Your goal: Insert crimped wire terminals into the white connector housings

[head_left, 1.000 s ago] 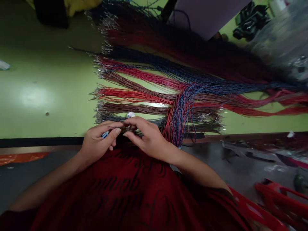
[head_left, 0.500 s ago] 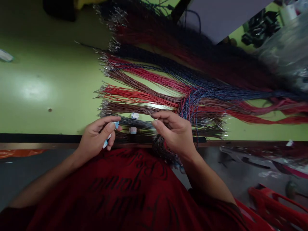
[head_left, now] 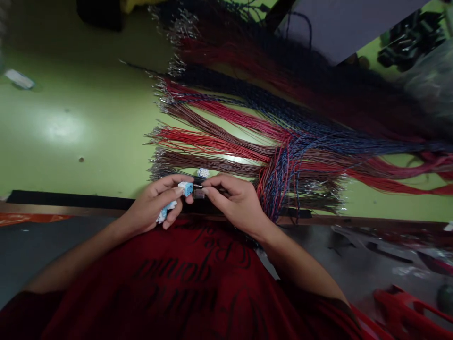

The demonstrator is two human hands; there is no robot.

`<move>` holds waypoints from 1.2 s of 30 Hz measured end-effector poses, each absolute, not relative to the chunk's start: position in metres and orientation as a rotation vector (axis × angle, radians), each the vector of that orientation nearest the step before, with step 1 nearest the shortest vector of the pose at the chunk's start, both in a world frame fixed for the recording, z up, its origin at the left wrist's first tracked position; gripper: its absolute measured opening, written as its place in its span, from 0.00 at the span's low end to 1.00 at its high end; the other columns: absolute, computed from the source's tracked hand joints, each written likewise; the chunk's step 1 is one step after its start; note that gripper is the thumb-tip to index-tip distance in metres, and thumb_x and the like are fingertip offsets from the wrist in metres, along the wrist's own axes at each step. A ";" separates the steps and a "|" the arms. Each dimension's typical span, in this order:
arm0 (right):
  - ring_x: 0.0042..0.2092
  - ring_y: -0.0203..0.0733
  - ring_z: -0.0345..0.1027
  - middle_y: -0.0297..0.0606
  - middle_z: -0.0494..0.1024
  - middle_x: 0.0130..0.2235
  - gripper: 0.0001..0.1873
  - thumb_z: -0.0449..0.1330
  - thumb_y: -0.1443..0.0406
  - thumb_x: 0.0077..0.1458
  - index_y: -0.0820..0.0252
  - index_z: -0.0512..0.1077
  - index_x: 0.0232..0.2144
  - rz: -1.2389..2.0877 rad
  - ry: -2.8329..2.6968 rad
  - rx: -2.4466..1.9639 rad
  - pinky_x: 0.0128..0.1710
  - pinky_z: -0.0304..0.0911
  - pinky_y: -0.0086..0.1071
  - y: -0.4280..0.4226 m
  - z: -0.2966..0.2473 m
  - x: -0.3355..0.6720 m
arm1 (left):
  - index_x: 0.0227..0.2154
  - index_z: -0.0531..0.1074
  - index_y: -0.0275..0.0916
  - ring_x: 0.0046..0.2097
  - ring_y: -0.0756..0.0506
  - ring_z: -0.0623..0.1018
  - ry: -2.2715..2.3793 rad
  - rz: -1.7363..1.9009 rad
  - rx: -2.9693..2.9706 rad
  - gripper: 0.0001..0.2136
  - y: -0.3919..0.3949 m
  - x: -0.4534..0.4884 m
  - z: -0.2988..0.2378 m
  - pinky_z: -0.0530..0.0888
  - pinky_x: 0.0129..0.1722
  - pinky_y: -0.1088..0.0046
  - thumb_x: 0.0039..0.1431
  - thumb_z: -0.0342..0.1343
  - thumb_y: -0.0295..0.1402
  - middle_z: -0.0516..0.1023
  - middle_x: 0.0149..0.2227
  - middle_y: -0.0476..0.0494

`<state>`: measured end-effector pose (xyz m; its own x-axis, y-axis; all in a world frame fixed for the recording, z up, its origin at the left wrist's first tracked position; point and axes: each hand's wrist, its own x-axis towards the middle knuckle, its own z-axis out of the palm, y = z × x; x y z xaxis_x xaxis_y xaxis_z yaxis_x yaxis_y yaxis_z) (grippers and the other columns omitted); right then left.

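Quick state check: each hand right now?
Left hand: closed, holding a blue-and-white connector, with more blue-and-white pieces in its grasp.
Right hand: closed, pinching what looks like a thin wire end.

The green table [head_left: 113,137] has a black strip [head_left: 71,200] along its near edge. Across it lie bundles of red wires [head_left: 191,140], brown wires [head_left: 226,163] and blue wires [head_left: 318,137]; a whitish piece [head_left: 20,79] lies far left, dark parts [head_left: 412,40] upper right.
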<state>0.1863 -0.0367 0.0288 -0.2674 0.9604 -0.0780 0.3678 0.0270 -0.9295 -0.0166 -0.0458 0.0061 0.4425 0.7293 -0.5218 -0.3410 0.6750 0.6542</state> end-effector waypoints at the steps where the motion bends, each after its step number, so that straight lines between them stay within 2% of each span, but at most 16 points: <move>1: 0.32 0.34 0.69 0.34 0.78 0.31 0.06 0.59 0.67 0.59 0.60 0.77 0.32 1.220 -1.705 -1.355 0.33 0.63 0.27 -0.037 0.029 0.187 | 0.45 0.72 0.37 0.13 0.56 0.68 0.888 0.702 0.496 0.15 -0.045 -0.016 0.006 0.62 0.10 0.83 0.58 0.63 0.37 0.78 0.30 0.48; 8: 0.33 0.36 0.69 0.35 0.76 0.31 0.05 0.60 0.67 0.59 0.59 0.76 0.31 1.100 -1.778 -1.372 0.34 0.63 0.29 -0.036 0.028 0.188 | 0.45 0.73 0.38 0.13 0.56 0.68 0.910 0.703 0.463 0.16 -0.043 -0.015 0.008 0.63 0.10 0.84 0.57 0.64 0.39 0.77 0.29 0.49; 16: 0.28 0.33 0.67 0.32 0.76 0.27 0.08 0.58 0.69 0.58 0.59 0.76 0.28 1.200 -1.762 -1.399 0.31 0.61 0.26 -0.036 0.033 0.186 | 0.45 0.74 0.40 0.14 0.56 0.67 0.887 0.730 0.421 0.14 -0.044 -0.015 0.008 0.64 0.10 0.83 0.57 0.64 0.37 0.78 0.30 0.48; 22: 0.29 0.34 0.66 0.34 0.75 0.27 0.09 0.57 0.69 0.56 0.60 0.76 0.26 1.169 -1.825 -1.339 0.32 0.60 0.27 -0.035 0.032 0.183 | 0.45 0.74 0.41 0.14 0.57 0.67 0.875 0.727 0.412 0.13 -0.045 -0.015 0.008 0.65 0.10 0.84 0.58 0.64 0.37 0.78 0.30 0.49; 27: 0.27 0.32 0.65 0.32 0.75 0.26 0.10 0.57 0.70 0.56 0.60 0.75 0.25 1.204 -1.850 -1.384 0.31 0.59 0.26 -0.038 0.033 0.180 | 0.46 0.73 0.40 0.14 0.56 0.68 0.876 0.722 0.439 0.14 -0.047 -0.016 0.007 0.65 0.11 0.83 0.59 0.63 0.37 0.78 0.31 0.48; 34: 0.24 0.30 0.59 0.28 0.69 0.21 0.11 0.55 0.69 0.55 0.61 0.73 0.23 1.260 -1.863 -1.437 0.27 0.54 0.24 -0.039 0.032 0.180 | 0.48 0.70 0.38 0.14 0.57 0.68 0.884 0.720 0.521 0.16 -0.048 -0.013 0.003 0.65 0.11 0.83 0.60 0.62 0.39 0.77 0.31 0.50; 36: 0.25 0.30 0.61 0.29 0.71 0.22 0.11 0.54 0.68 0.55 0.62 0.73 0.23 1.322 -1.856 -1.426 0.28 0.55 0.24 -0.038 0.030 0.180 | 0.48 0.70 0.38 0.15 0.57 0.68 0.885 0.740 0.557 0.16 -0.049 -0.011 0.001 0.64 0.11 0.83 0.60 0.62 0.39 0.76 0.32 0.50</move>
